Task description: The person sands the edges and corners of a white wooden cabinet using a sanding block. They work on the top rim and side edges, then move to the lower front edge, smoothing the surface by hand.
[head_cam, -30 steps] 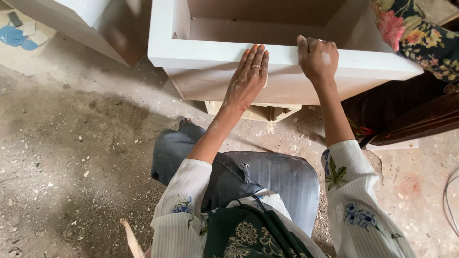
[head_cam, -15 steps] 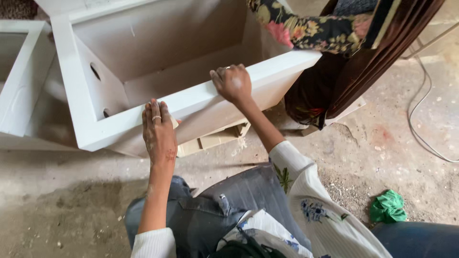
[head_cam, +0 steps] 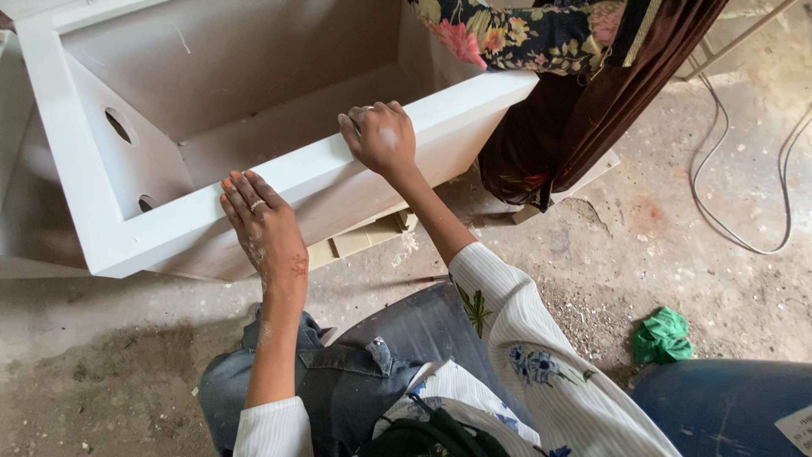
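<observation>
Box: white open-topped box (head_cam: 254, 101), tilted on the dusty floor (head_cam: 677, 228), near edge propped on a pale flat block (head_cam: 364, 241); two round holes in its left inner wall.
Left hand (head_cam: 264, 228): flat on the near rim, fingers spread and straight, clamped on nothing; ring on one finger.
Right hand (head_cam: 379, 140): further along the same rim, fingers curled over the top edge, closed on the rim.
Change: half a second ago the left hand lay nearer the rim's corner; it has slid slightly along, and the view has swung left. The right hand's hold is unchanged.
Reading: the left hand seems to be rubbing or feeling the rim while the right steadies the box.
Nearby: another person's floral sleeve (head_cam: 524, 34) over the far corner; green rag (head_cam: 662, 336); cable (head_cam: 736, 228); blue drum (head_cam: 727, 406).
</observation>
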